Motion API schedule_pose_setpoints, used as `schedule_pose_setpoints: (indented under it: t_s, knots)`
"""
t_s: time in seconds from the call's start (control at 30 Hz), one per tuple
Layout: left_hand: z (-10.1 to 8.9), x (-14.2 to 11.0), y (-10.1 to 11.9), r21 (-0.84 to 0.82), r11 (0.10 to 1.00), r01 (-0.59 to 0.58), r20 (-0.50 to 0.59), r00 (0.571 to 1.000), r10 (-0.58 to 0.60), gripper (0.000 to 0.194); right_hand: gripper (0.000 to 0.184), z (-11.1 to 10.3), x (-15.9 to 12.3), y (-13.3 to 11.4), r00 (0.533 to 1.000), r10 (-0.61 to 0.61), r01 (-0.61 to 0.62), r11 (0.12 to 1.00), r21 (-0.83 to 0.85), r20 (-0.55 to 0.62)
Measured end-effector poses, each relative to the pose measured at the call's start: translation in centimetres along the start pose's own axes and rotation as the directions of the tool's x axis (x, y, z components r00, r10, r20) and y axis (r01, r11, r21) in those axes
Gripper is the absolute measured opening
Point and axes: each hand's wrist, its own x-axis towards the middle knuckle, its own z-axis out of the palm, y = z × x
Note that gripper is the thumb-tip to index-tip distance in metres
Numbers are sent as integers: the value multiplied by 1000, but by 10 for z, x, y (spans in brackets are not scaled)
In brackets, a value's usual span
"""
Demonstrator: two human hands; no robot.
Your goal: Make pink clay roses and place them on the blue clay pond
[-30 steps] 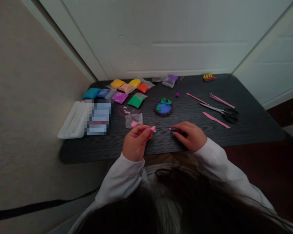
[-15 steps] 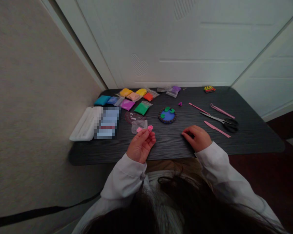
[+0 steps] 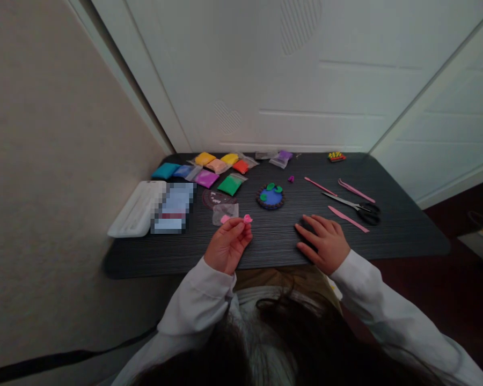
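Note:
Between thumb and fingertips, my left hand (image 3: 228, 241) pinches a small pink clay flower (image 3: 247, 219) above the table. Just behind it lies a clear plastic bag (image 3: 226, 212) with some pink clay in it. My right hand (image 3: 324, 242) is spread, palm down, low over the dark table, holding nothing. Beyond and between the hands sits a round blue clay pond (image 3: 270, 199) with a dark pebbled rim and green leaf pieces on it. A small purple clay piece (image 3: 291, 179) lies farther back.
Black-handled scissors (image 3: 366, 211), a pink clay knife (image 3: 348, 219), a thin pink tool (image 3: 321, 186) and pink tweezers (image 3: 356, 191) lie to the right. Coloured clay packets (image 3: 230, 184) fill the back left, near a white tray (image 3: 139, 209) and a blurred phone-like rectangle (image 3: 175, 208).
My right hand has opened from a loose curl, its fingers spreading, and come slightly nearer to me. My left hand keeps the pink flower, turned a little. The view has shifted slightly.

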Motion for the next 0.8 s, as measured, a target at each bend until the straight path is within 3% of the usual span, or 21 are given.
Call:
schedule_pose_setpoints:
  t_s: [0.1, 0.3, 0.8]
  knots:
    - [0, 0, 0, 1, 1000, 0, -1, 1000, 0, 10, 47, 0, -1, 0, 999, 45, -45, 999, -23, -2]
    - [0, 0, 0, -3, 1000, 7, -11, 1000, -7, 9, 47, -1, -3, -3, 998, -53, 54, 998, -10, 44]
    - [2, -1, 1, -7, 1000, 13, -18, 1000, -13, 11, 55, -2, 2, -10, 999, 19, -18, 1000, -22, 50]
